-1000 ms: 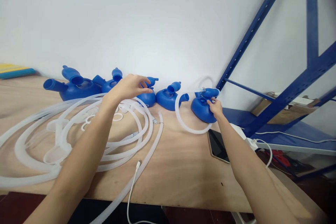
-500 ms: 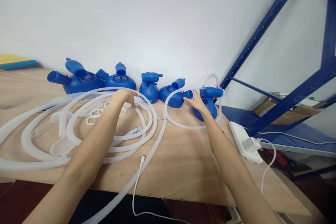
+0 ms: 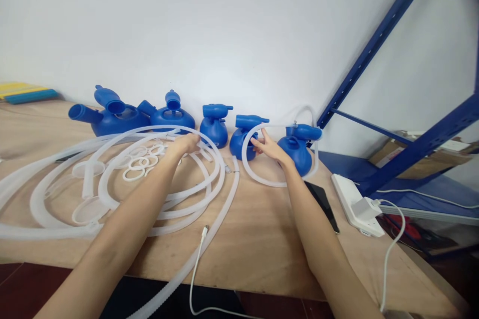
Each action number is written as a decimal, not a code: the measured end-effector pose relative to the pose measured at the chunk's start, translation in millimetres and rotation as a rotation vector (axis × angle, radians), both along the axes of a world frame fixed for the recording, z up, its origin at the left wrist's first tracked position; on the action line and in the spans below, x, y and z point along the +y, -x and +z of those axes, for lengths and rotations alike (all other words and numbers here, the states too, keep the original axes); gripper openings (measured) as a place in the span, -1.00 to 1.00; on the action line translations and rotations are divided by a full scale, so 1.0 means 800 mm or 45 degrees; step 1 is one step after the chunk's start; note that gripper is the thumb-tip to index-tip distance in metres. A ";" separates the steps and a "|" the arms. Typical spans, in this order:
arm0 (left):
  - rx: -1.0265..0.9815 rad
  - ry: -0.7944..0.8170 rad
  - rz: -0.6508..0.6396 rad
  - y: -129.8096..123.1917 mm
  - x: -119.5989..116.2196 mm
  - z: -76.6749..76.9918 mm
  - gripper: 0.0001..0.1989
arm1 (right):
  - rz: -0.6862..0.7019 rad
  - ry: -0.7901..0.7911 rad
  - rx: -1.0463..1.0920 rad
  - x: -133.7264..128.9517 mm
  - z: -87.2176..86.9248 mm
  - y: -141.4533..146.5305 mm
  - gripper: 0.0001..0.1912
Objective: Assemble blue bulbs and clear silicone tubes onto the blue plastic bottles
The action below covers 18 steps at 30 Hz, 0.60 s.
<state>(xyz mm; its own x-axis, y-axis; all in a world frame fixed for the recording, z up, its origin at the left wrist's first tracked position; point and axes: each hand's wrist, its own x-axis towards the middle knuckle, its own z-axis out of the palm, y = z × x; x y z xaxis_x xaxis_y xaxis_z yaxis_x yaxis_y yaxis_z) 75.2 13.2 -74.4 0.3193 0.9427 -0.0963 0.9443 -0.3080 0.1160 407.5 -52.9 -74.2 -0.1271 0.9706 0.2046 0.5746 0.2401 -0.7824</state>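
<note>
My right hand (image 3: 271,148) has its thumb and fingers around the spout side of a blue plastic urinal bottle (image 3: 241,143), which stands upright with a blue cap-like funnel (image 3: 250,121) on top. A clear hose loop (image 3: 258,179) passes by this hand and runs to the rightmost urinal bottle (image 3: 297,154). Over the coiled translucent hose (image 3: 220,174), my left hand (image 3: 186,143) is closed with its fingers curled down. What it grips is hidden. White rings (image 3: 133,174) and clear round lids (image 3: 90,209) lie inside the coil.
Three more blue urinal bottles (image 3: 121,122) line the wall. A black phone (image 3: 324,204), a white power strip (image 3: 355,209) and a white cable (image 3: 198,254) lie on the wooden table (image 3: 254,244). Blue metal shelving (image 3: 419,144) rises at the right; yellow and teal pieces (image 3: 28,92) sit far left.
The bottle at my right hand has turned, so its spout no longer points right and its top funnel lies sideways. My left hand's fingers have closed. The phone has come into view.
</note>
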 end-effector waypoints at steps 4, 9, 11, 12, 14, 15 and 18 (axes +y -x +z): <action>-0.071 -0.135 0.068 0.007 0.000 0.010 -0.61 | 0.265 0.076 0.182 -0.007 0.015 0.006 -0.08; -0.114 -0.169 0.143 0.024 0.002 0.031 -0.50 | 0.221 0.009 0.102 -0.019 0.047 -0.020 -0.36; -0.085 -0.047 0.153 0.035 0.003 0.038 -0.42 | 0.111 -0.010 0.079 -0.029 0.064 -0.030 -0.34; -0.063 0.038 0.161 0.041 0.003 0.042 -0.38 | 0.034 -0.063 0.065 -0.035 0.073 -0.031 -0.32; -0.013 0.212 0.201 0.057 0.001 0.048 -0.32 | -0.071 -0.238 0.008 -0.047 0.090 -0.025 -0.34; 0.013 0.289 0.233 0.065 -0.001 0.050 -0.32 | -0.077 -0.338 -0.047 -0.053 0.096 -0.017 -0.38; 0.054 0.389 0.276 0.086 -0.009 0.052 -0.44 | 0.039 -0.538 -0.259 -0.062 0.101 0.017 -0.58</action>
